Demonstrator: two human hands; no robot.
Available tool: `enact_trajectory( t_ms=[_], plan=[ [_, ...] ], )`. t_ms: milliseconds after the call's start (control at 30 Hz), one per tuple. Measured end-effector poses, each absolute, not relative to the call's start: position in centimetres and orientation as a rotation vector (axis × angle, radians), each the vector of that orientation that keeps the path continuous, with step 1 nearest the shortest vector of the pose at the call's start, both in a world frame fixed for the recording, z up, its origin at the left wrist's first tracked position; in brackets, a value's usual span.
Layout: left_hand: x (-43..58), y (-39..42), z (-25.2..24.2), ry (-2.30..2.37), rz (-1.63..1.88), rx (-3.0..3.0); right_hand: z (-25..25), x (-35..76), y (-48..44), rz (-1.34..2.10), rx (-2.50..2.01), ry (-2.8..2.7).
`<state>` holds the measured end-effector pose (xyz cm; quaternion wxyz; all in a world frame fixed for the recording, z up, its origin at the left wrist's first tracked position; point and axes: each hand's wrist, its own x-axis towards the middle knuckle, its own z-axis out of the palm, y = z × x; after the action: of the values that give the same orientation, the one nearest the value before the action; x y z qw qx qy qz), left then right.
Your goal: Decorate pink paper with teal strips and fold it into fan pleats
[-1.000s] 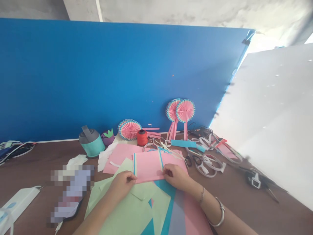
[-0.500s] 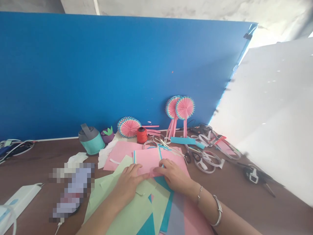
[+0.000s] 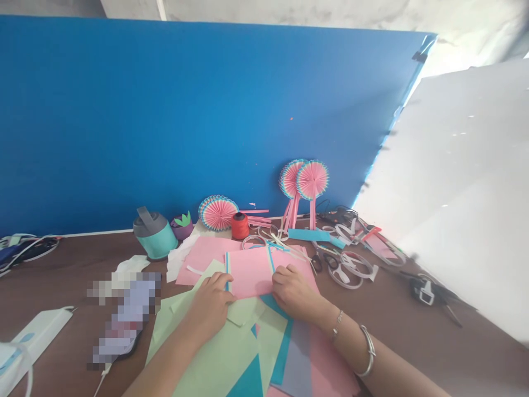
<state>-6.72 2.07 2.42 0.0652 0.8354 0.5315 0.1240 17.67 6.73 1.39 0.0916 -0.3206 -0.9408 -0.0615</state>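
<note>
A pink paper sheet with thin blue strips along its sides (image 3: 250,273) lies on a heap of pale green, blue and pink sheets (image 3: 231,353). My left hand (image 3: 212,303) pinches its lower left corner, fingers closed on the edge. My right hand (image 3: 291,286) presses and pinches its lower right edge, fingers curled. Both wrists rest over the coloured sheets; the right one wears bangles.
Behind the paper stand a teal cup (image 3: 155,234), an orange thread spool (image 3: 240,225), pink paper fans (image 3: 218,212) and two fans on sticks (image 3: 306,182). Scissors (image 3: 320,262) and tape rings (image 3: 351,270) lie right. A blue board (image 3: 165,121) and a white panel (image 3: 463,193) wall the table.
Both hands slid inward along the pink sheet's near edge, then back out to its corners. The sheet's near edge now sits slightly farther from me.
</note>
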Motion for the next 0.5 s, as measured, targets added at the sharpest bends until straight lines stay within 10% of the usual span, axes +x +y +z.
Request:
enact_trajectory(
  t_ms=[300,500],
  plan=[
    [-7.6,3.3,0.3,1.754,1.298,2.288,0.7,17.5,7.5,-0.097,-1.058,-2.373],
    [-4.9,2.2,1.1,1.565,1.003,1.967,1.9,16.8,6.1,-0.137,-0.850,-2.356]
  ],
)
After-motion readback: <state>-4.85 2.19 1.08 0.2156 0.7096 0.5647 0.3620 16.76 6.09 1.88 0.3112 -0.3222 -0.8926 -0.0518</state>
